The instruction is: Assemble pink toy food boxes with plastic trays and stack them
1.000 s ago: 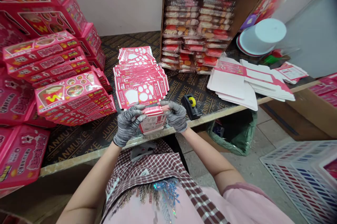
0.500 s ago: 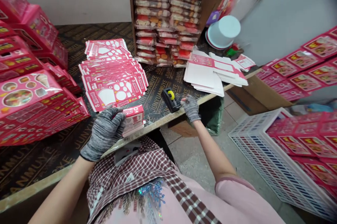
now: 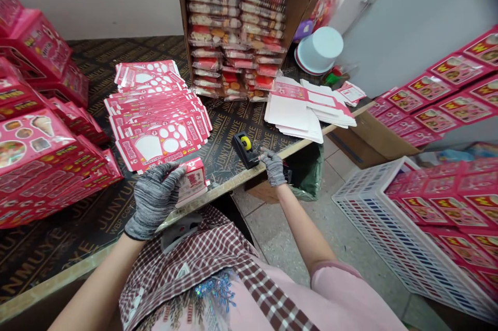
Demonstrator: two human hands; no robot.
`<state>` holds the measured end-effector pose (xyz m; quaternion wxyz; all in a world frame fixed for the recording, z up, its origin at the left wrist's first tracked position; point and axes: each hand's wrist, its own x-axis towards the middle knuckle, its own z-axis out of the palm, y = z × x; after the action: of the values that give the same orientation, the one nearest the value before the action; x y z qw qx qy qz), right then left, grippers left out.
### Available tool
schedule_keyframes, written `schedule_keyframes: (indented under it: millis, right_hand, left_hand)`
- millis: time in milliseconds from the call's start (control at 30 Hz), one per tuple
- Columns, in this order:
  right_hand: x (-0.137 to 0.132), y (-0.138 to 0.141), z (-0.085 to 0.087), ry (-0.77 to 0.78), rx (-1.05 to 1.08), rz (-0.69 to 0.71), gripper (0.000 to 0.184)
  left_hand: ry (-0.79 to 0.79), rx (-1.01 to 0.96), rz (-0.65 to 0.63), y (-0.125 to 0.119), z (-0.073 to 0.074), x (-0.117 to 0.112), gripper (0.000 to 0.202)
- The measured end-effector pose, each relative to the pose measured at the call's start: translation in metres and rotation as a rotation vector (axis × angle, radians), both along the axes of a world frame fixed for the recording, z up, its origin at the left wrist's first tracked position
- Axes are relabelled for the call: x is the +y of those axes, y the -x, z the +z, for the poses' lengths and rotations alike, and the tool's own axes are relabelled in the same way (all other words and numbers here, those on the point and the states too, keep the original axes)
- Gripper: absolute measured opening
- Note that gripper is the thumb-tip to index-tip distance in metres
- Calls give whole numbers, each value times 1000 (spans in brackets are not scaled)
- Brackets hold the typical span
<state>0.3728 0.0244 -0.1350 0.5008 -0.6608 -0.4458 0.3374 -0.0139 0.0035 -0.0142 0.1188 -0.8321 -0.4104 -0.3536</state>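
Dark lettered tabletop [image 3: 224, 140] — flat cartons [image 3: 153, 114], tape dispenser [image 3: 243, 154], stacked pink boxes [image 3: 50, 167]

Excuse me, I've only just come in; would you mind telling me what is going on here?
Someone in grey gloves is working at a table. The left hand holds a small pink box near the front edge, while the right hand is at the near end of a black tape dispenser; whether it has hold of any tape is too small to tell. Flat pink cartons lie overlapped behind the box, and stacked pink boxes stand to the left.
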Motion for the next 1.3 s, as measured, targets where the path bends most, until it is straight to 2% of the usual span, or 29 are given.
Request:
schedule_keyframes:
  millis: [133,267,400,467,600,667,700,833,900,967,1100,1233,1300]
  right_hand:
    - [-19,8,-17,44,-83,-197,27]
    - [-22,16,-21,55,-153,-273,21]
    - [-22,18,-12,35,-189,-337,22]
    - [-25,19,-6,12,-195,-373,25]
    - [-40,39,17,-51,-179,-413,31]
    - [-52,64,39,-72,-90,-345,36]
    - [-58,80,52,-70,30,-247,39]
    - [-73,154,108,38,598,366,45]
    - [-72,182,125,108,793,563,45]
    - [-67,199,131,177,937,666,43]
    - [-59,206,122,284,1087,720,38]
    - [-58,206,115,271,1080,691,36]
    - [-56,206,115,238,977,648,36]
  left_hand:
    - [-25,-19,-25,2,-1,-3,22]
    - [1,-49,-31,0,0,-2,21]
    - [-25,-34,-32,-2,2,-3,22]
    - [10,-26,-20,-3,3,-4,23]
    - [104,-19,-20,-2,2,-6,28]
    - [135,-19,-57,1,2,-7,33]
    - [151,-18,-74,2,1,-8,36]
    - [202,-40,-113,8,1,-11,41]
    - [196,-65,-125,9,1,-13,38]
    - [153,-93,-132,9,2,-14,34]
    - [32,-90,-193,14,3,-15,29]
    - [-11,-26,-281,17,7,-14,28]
    - [27,-52,-253,12,8,-14,22]
